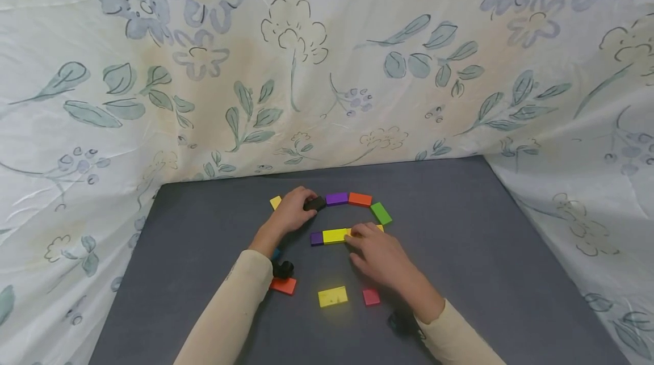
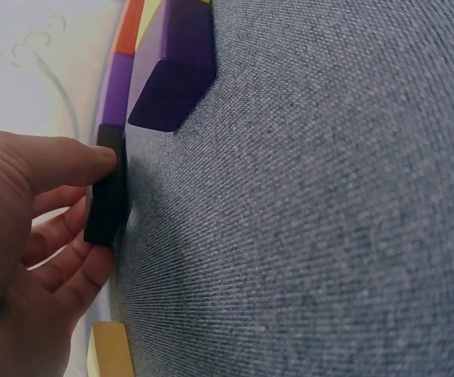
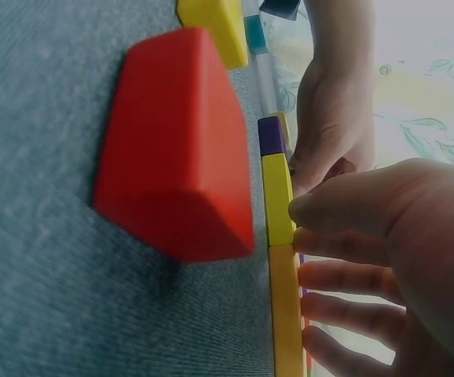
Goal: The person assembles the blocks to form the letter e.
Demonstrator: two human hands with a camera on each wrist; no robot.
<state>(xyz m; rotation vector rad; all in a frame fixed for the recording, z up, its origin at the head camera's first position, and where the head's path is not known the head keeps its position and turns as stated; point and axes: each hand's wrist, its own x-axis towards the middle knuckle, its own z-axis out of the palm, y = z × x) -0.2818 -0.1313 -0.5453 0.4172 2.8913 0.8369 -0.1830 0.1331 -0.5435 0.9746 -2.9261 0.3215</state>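
My left hand (image 1: 291,212) pinches a black block (image 1: 314,204) between thumb and fingers. In the left wrist view the black block (image 2: 108,188) lies end to end with a purple block (image 2: 115,90). An orange-red block (image 1: 360,199) and a slanted green block (image 1: 381,213) continue this curved line in the head view. My right hand (image 1: 383,257) is at a straight row nearer me: a dark purple block (image 1: 317,238), a yellow block (image 1: 334,235) and an orange block (image 3: 286,306). Its fingers (image 3: 353,275) lie extended along the row's far side, partly hiding it in the head view.
Closer to me lie a loose yellow block (image 1: 332,297) and a red block (image 1: 371,297). An orange block (image 1: 283,285) and a blue block (image 1: 276,253) are partly behind my left arm. A pale yellow block (image 1: 275,202) lies left. Floral cloth (image 1: 327,87) hangs behind the dark table (image 1: 460,212).
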